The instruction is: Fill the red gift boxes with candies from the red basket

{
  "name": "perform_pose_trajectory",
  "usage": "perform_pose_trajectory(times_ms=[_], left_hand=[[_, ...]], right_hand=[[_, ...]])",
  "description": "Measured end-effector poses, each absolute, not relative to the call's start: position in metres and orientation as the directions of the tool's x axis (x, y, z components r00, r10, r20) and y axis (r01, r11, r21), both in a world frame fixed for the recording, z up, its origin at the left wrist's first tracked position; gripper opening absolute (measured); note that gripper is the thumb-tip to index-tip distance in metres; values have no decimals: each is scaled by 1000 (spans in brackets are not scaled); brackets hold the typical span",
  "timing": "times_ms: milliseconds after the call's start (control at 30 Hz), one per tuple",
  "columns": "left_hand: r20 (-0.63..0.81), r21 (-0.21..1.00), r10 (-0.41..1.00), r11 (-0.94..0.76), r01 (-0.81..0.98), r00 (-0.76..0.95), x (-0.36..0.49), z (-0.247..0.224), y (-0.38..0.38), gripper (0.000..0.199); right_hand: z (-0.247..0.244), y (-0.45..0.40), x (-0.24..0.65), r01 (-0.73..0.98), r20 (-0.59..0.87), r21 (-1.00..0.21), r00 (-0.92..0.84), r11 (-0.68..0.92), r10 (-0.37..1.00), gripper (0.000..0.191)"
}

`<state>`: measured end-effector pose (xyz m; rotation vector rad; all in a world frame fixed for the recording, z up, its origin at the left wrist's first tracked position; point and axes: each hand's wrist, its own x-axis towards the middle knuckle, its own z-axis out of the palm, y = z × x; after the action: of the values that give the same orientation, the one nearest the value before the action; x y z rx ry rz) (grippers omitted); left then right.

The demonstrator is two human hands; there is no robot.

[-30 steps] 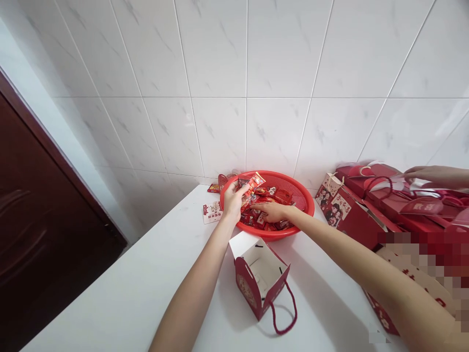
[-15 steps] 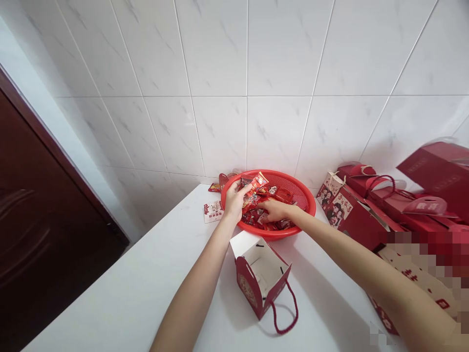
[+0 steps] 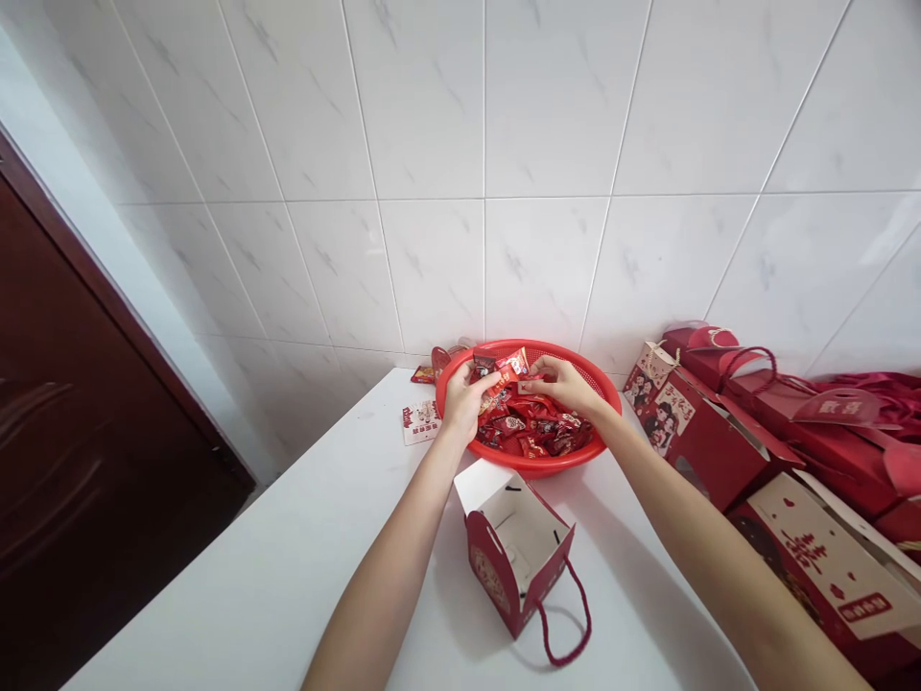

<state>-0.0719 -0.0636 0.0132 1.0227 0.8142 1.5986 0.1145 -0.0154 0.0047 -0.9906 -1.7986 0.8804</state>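
Above the left part of a red plastic basket (image 3: pixel 610 395), my left hand (image 3: pixel 462 401) is closed on red wrapped candies (image 3: pixel 512 369), their ends sticking out past the thumb. My right hand (image 3: pixel 567 386) is just to the right, its thumb and fingers pinched on a small red-and-white wrapped candy (image 3: pixel 531 387). Many more wrapped candies (image 3: pixel 536 432) lie loose in the basket below both hands. In front of the basket stands a dark red gift box (image 3: pixel 496 566), its lid flap up and its pale inside showing. A twisted red cord handle (image 3: pixel 568 660) droops onto the table.
Several red gift boxes (image 3: pixel 709 437) are crowded along the right side, one with a cream printed panel (image 3: pixel 827 557). A printed card (image 3: pixel 419 422) lies left of the basket. Behind the white table (image 3: pixel 323 537) rises a tiled wall (image 3: pixel 432 269); a dark door (image 3: pixel 93 422) is at left.
My right hand has come up out of the candies towards my left hand, now with a candy pinched in it. A red box raised at the far right is gone from view.
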Motion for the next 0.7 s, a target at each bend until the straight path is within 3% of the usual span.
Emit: perform_pose_trajectory(times_ms=[233, 500, 600, 700], left_hand=[[220, 888, 975, -218, -405, -41, -74, 15, -65, 48], [218, 907, 973, -173, -385, 78, -80, 17, -64, 45], [183, 945, 951, -100, -312, 248, -90, 31, -72, 45], [184, 970, 907, -106, -217, 380, -105, 57, -93, 48]], right_hand=[[16, -42, 114, 42, 234, -965, -307, 259, 922, 38], [18, -66, 116, -127, 209, -976, -286, 180, 935, 42], [28, -77, 119, -94, 228, -973, -331, 209, 915, 39], [47, -98, 123, 30, 218, -963, -492, 267, 843, 39]])
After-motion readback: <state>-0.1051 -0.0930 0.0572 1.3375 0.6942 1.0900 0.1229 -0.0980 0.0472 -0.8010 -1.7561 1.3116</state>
